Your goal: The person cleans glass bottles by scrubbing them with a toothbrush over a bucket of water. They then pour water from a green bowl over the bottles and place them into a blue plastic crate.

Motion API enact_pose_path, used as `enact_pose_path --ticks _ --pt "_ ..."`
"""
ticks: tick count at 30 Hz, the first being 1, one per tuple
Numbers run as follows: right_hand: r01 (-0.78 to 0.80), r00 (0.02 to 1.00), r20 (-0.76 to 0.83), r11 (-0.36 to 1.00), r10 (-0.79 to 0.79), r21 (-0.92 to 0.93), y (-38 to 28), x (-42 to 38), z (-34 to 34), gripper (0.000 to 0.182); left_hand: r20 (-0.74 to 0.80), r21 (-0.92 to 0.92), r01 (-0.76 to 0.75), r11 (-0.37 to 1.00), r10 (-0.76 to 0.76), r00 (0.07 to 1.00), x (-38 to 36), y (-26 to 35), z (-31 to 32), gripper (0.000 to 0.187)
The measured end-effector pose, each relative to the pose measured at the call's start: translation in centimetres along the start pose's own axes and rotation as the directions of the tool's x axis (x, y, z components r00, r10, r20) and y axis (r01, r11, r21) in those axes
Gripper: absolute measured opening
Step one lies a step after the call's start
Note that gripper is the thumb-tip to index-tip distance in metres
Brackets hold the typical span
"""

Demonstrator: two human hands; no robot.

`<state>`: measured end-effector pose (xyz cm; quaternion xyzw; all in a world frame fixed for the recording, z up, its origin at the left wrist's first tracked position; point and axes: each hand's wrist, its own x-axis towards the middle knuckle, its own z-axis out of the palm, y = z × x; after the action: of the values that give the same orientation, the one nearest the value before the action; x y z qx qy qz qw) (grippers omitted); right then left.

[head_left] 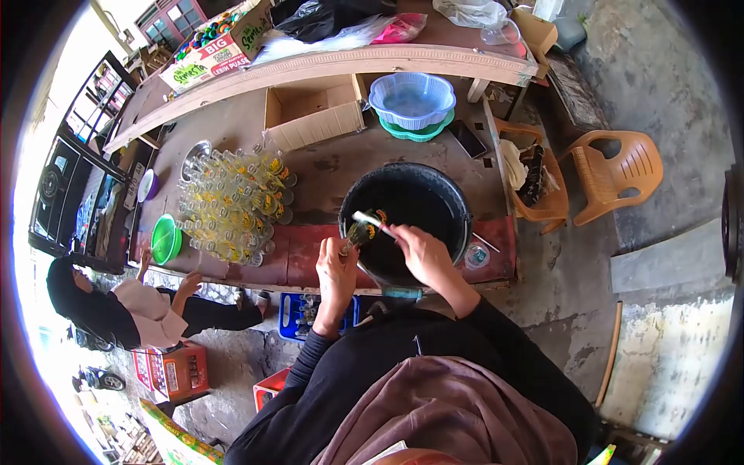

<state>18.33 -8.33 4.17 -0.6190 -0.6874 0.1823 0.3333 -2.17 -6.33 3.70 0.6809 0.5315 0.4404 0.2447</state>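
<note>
step: scrubbing, by my reading | left hand grip closed round bottle, held over tub rim | right hand grips brush at bottle mouth | next: steady bottle, rinse, set beside bottles left on counter

Worn on the head, looking forward and steeply down through a wide fisheye lens with dark rounded corners. Sits close above the left hand and right hand, both near the centre of the frame. Faces across the black tub beneath the hands toward the long table beyond them. Takes in plastic chairs well off to the right of the right hand. Single view only, nothing shared.
</note>
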Motion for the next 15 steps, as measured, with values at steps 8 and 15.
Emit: enact_pose_path --ticks 8,15 --pt "-0.049 0.998 0.047 0.999 0.049 -0.011 -0.4 0.3 -0.1 0.023 -0.037 -0.064 0.000 0.998 -0.003 0.999 0.9 0.4 -1.3 0.014" --pt "-0.024 1.000 -0.015 0.997 0.025 0.078 0.0 0.3 -0.9 0.020 -0.061 -0.086 0.012 0.996 -0.017 0.998 3.5 3.0 -1.9 0.016"
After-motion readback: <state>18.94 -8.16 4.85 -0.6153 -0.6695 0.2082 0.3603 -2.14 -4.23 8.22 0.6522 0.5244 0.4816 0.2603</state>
